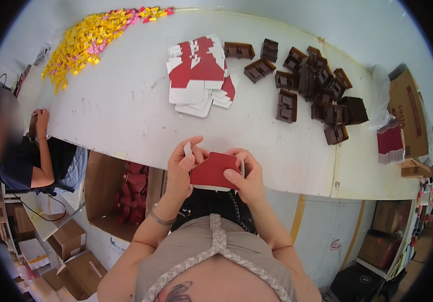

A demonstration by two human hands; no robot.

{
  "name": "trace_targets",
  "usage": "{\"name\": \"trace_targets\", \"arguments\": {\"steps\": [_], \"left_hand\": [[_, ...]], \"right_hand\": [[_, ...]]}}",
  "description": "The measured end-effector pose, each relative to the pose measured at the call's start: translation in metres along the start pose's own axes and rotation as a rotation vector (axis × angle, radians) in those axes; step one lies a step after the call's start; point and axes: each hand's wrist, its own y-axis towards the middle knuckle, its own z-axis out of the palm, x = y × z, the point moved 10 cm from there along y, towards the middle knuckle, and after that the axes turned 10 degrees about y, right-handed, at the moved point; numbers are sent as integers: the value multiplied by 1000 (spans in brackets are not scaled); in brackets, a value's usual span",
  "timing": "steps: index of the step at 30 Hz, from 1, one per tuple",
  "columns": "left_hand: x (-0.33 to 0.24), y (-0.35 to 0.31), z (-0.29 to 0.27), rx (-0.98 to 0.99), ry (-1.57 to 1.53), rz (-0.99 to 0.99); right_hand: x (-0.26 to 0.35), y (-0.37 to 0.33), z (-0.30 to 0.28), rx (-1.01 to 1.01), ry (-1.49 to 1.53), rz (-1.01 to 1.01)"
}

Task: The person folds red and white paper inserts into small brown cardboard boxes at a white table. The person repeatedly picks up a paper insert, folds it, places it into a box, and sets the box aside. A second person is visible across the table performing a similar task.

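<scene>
A red cardboard carton piece with white edges is held in front of my body, over the near edge of the table. My right hand grips its right side, thumb across the red face. My left hand is closed at its left side, fingers bent around a white flap that sticks up by the thumb. Beyond my hands lies a stack of flat red and white carton blanks. To the right of the stack are several dark brown compartmented trays, some piled on one another.
Many small yellow and pink wrapped pieces are heaped at the far left of the white table. A cardboard box with red cartons stands below left. At the right are maroon cartons and a brown box. Another person works at left.
</scene>
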Motion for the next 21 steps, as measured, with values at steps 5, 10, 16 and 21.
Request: {"name": "trace_targets", "arguments": {"steps": [5,10,16,21], "left_hand": [[55,-61,-9,151,-187,-421],[44,-80,-4,139,352,-477],[22,-89,14,421,661,-177],[34,-73,8,23,472,-325]], "right_hand": [[-58,-55,-9,86,208,310],[-55,-79,-15,-182,101,521],[-55,-79,-16,-73,-110,541],[-46,-64,-5,-33,-71,395]]}}
